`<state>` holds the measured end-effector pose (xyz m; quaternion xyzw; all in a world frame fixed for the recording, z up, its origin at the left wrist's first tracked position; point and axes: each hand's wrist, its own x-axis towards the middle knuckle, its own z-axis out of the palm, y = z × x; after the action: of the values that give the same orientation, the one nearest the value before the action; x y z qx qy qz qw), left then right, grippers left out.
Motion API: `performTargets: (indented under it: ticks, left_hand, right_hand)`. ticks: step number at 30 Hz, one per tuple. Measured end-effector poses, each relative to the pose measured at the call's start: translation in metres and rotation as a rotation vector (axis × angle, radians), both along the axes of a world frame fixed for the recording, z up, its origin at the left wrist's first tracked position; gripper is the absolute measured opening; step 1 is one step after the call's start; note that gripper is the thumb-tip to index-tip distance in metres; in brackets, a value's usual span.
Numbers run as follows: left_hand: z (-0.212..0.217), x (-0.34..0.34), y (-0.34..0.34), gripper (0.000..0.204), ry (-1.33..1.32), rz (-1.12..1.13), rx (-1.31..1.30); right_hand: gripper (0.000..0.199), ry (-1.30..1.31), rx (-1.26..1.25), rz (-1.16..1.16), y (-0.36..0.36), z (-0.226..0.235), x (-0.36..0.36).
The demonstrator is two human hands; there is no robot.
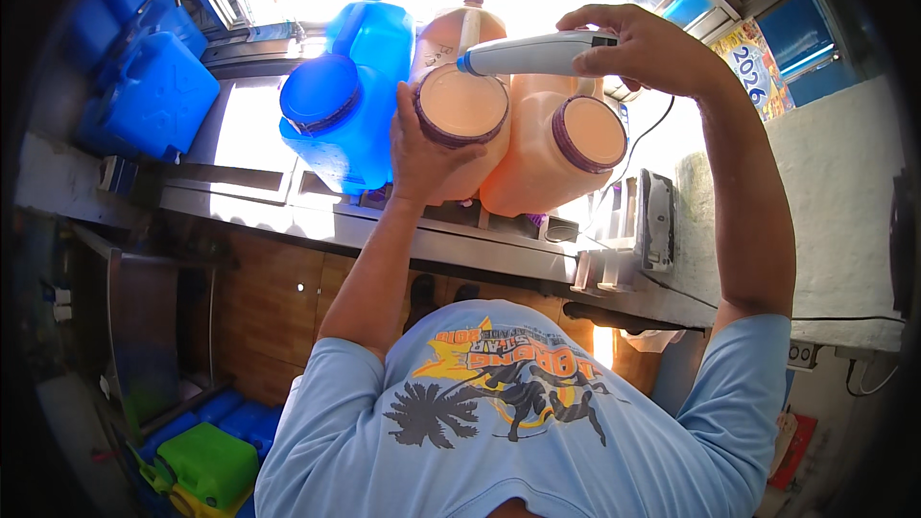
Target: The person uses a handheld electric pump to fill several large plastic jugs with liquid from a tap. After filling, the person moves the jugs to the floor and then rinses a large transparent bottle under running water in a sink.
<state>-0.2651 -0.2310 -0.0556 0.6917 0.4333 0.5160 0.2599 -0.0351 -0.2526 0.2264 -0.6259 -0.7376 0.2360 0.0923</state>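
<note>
My left hand [420, 149] is wrapped round the lid end of a peach-orange plastic jug [484, 158], fingers along the left side of its wide round lid [464, 101] and thumb under the rim. My right hand [633, 48] grips a white corded hand tool [532, 55], shaped like a heat gun. Its blue tip hangs over the far edge of that lid. A second peach-orange jug [523, 177] leans at the right, its round lid [590, 132] ringed in purple. To the left lies a blue jug [341, 153] with a blue lid [319, 93].
The jugs rest on a metal-edged counter [374, 232] before a bright window. Blue containers [158, 91] stand at far left. A cable [652, 125] hangs from the tool near a dark-edged fixture [657, 221]. Green [206, 465] and blue containers sit low at left.
</note>
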Motion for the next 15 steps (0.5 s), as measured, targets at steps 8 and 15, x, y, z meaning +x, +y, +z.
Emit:
performTargets:
  ticks: [8, 15]
  left_hand:
    - [-0.005, -0.006, 0.008, 0.145, -0.103, -0.140, -0.012]
    - [0.026, -0.026, 0.034, 0.109, 0.034, -0.172, 0.035]
  right_hand:
    - [0.056, -0.121, -0.035, 0.096, 0.023, 0.012, -0.029]
    - [0.057, -0.140, -0.074, -0.071, -0.015, 0.022, 0.013]
